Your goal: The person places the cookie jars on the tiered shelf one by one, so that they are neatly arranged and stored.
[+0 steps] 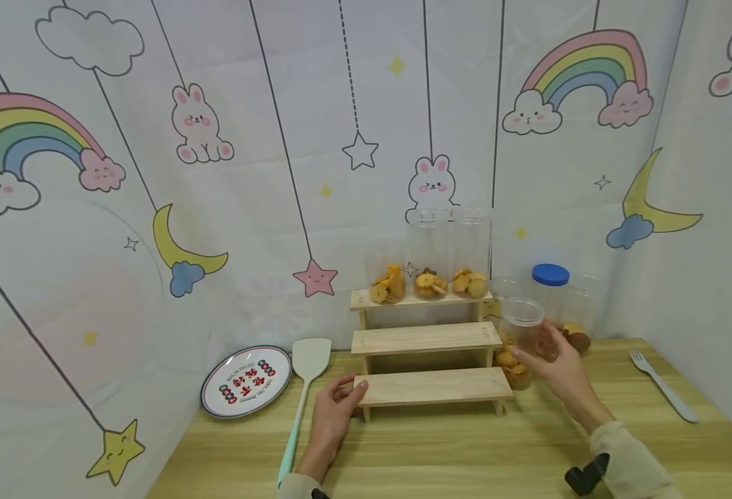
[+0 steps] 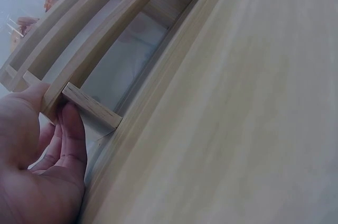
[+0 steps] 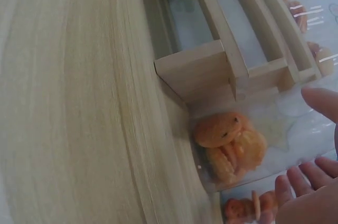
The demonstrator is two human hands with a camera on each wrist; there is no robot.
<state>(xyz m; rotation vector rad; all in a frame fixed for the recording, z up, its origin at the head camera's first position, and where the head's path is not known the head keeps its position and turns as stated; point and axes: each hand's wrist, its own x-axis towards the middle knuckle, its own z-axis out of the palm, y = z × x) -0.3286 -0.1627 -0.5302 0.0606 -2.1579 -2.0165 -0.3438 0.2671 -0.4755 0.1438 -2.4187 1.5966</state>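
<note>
A three-step wooden display rack (image 1: 431,388) stands on the table. My left hand (image 1: 335,412) pinches the left end of its lowest step, with the thumb on the board and fingers curled below; the left wrist view shows this hand (image 2: 47,155) close up. Right of the rack is an upright clear jar (image 1: 520,329) with orange-brown biscuits (image 3: 229,142) in its bottom. Around its upper part my right hand (image 1: 562,367) holds it, thumb on the near side and fingers on the far side. The right wrist view shows the right hand (image 3: 311,187) only in part.
Three lidless biscuit jars (image 1: 430,277) stand on the top step. Behind my right hand are a blue-lidded jar (image 1: 550,287) and other clear jars (image 1: 584,298). A fork (image 1: 662,384) lies at right. On the left are a printed plate (image 1: 247,381) and a spatula (image 1: 303,388).
</note>
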